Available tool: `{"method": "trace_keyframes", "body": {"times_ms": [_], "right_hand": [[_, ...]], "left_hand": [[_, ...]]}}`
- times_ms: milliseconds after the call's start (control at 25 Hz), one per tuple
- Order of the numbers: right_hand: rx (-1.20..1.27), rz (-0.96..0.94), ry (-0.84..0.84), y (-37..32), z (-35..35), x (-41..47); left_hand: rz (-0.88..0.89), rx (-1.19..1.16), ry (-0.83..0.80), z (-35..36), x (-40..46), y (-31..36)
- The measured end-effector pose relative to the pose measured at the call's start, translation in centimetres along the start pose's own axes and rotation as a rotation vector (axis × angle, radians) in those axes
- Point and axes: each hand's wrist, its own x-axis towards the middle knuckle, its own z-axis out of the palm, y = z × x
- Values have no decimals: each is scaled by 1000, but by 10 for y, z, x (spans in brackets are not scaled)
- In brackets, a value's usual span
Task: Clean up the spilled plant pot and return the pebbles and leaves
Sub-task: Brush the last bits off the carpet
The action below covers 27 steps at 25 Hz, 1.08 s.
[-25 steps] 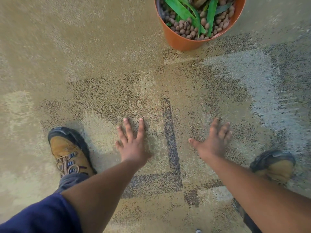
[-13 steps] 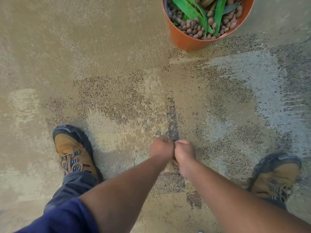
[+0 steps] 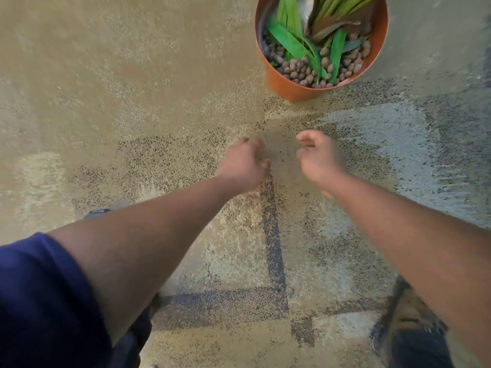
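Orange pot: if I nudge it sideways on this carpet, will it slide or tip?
The pot tapers to a narrower base, so probably tips before sliding. Pebbles fill it near the rim: likely heavy, steadying it. The carpet looks rough, so expect drag.

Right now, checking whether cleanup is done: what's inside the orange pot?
Inside the orange pot: brown pebbles with green leaves and a brown dried leaf lying on top. Anything beneath the pebbles is covered.
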Motion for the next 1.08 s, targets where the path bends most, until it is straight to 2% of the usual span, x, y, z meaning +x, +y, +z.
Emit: {"method": "trace_keyframes", "body": {"times_ms": [80, 160, 280, 400, 680, 800, 880, 1000, 1080], "right_hand": [[143, -23, 113, -9, -6, -4], [324, -16, 210, -17, -14, -10], [701, 18, 231, -32, -36, -18], [831, -11, 279, -49, -61, -11], [741, 73, 287, -70, -87, 27], [746, 121, 227, -65, -93, 24], [636, 157, 221, -68, -97, 13], [355, 69, 272, -84, -101, -19], [202, -32, 242, -95, -104, -53]], "left_hand": [[37, -51, 124, -12, 2, 8], [47, -264, 214, -24, 3, 22], [49, -603, 302, -49, 12, 48], [51, -763, 322, -77, 33, 69], [47, -798, 326, -96, 56, 74], [19, -842, 328, -96, 55, 77], [-32, -843, 345, -99, 50, 86], [-95, -661, 354, -113, 20, 111], [-27, -418, 320, -119, -11, 127]]}}
